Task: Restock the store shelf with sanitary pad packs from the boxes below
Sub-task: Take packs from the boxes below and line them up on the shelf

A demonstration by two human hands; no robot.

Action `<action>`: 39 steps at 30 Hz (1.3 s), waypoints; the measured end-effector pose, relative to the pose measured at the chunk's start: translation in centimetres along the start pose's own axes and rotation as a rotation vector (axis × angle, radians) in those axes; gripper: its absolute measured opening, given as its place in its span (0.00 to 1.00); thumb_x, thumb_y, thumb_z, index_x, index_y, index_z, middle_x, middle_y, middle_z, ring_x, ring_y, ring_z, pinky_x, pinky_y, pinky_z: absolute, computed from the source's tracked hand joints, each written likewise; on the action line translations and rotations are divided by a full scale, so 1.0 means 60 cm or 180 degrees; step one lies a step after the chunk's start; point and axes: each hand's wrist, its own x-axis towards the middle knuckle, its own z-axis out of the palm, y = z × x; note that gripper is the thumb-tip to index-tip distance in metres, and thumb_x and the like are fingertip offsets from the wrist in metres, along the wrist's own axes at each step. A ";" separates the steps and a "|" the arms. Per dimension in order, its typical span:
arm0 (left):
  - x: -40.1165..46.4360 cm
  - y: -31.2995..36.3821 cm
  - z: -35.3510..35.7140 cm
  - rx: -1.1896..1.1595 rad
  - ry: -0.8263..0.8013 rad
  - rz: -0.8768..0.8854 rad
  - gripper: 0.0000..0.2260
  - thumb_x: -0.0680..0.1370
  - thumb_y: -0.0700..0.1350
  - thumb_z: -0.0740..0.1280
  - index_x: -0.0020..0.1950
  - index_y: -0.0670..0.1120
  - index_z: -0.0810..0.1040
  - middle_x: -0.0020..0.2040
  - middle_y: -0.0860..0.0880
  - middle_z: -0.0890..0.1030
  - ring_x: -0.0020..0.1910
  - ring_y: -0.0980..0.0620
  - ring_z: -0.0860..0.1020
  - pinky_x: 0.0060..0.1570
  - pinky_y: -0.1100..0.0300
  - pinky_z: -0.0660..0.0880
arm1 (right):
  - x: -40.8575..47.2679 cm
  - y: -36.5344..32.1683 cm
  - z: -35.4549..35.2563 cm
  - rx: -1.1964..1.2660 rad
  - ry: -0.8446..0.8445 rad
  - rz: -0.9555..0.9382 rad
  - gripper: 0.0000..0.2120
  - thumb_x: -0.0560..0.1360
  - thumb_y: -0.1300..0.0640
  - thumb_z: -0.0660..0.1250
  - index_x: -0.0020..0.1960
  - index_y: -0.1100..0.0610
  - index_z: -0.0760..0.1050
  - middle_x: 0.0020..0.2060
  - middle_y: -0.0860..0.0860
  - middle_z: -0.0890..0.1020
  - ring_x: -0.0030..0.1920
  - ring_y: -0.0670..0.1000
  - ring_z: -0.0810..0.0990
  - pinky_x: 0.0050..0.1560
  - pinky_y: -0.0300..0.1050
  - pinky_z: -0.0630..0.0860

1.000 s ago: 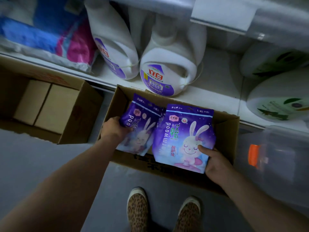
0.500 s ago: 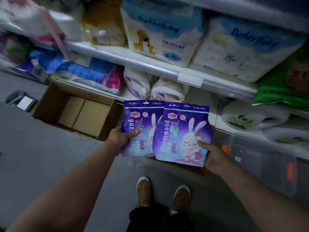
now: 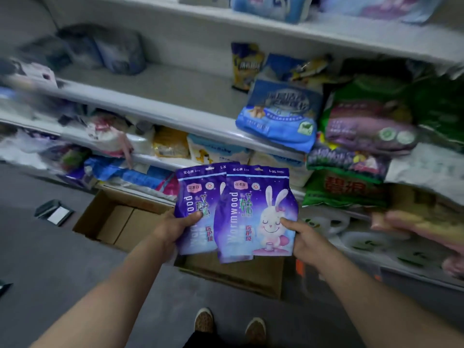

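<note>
Empty box [image 3: 118, 222]: open cardboard on the floor under the lowest shelf. Only its bare bottom flaps show, so it looks used up.
Middle shelf [image 3: 155, 89]: a bare stretch of board to the left of the piled goods. It probably has room for stock, though I cannot tell which tier these packs belong on.
Left hand [image 3: 173, 228]: the grip pinches the left pad pack [image 3: 198, 197] low on its outer edge, thumb across the front and fingers hidden behind.
Left pad pack: upright and purple, held in the air in front of the shelves, its right edge tucked behind its neighbour.
Right pad pack [image 3: 253, 209]: the same rabbit design, overlapping in front with the print facing the person, probably so both go up face-out together.
Source box [image 3: 241, 275]: on the floor directly beneath the two packs.
Right hand [image 3: 305, 238]: the grip pinches the right pad pack's lower right edge, thumb on the front.
Green bags [image 3: 351, 187]: crowded on the shelves to the right, with no gap visible there.
</note>
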 end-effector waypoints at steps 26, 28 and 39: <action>-0.162 0.457 0.152 0.0417 -0.1255 0.1753 0.15 0.73 0.40 0.76 0.58 0.40 0.81 0.50 0.42 0.86 0.43 0.47 0.84 0.39 0.58 0.81 | -0.282 -0.314 0.155 0.0284 -0.0306 -0.2038 0.25 0.71 0.62 0.71 0.68 0.63 0.75 0.62 0.63 0.81 0.61 0.63 0.81 0.57 0.62 0.79; -0.167 0.480 0.167 0.0436 -0.1403 0.1724 0.16 0.73 0.43 0.76 0.58 0.41 0.80 0.50 0.43 0.86 0.43 0.47 0.85 0.38 0.58 0.81 | -0.303 -0.325 0.163 0.0327 -0.0287 -0.2204 0.18 0.73 0.63 0.66 0.63 0.62 0.78 0.57 0.62 0.84 0.54 0.61 0.85 0.49 0.59 0.83; -0.192 0.542 0.278 0.0205 -0.1831 0.1834 0.11 0.78 0.44 0.71 0.57 0.40 0.81 0.51 0.42 0.86 0.46 0.45 0.84 0.49 0.52 0.81 | -0.348 -0.395 0.141 0.0390 0.0020 -0.2595 0.24 0.76 0.62 0.67 0.71 0.63 0.72 0.67 0.64 0.77 0.66 0.67 0.76 0.70 0.72 0.65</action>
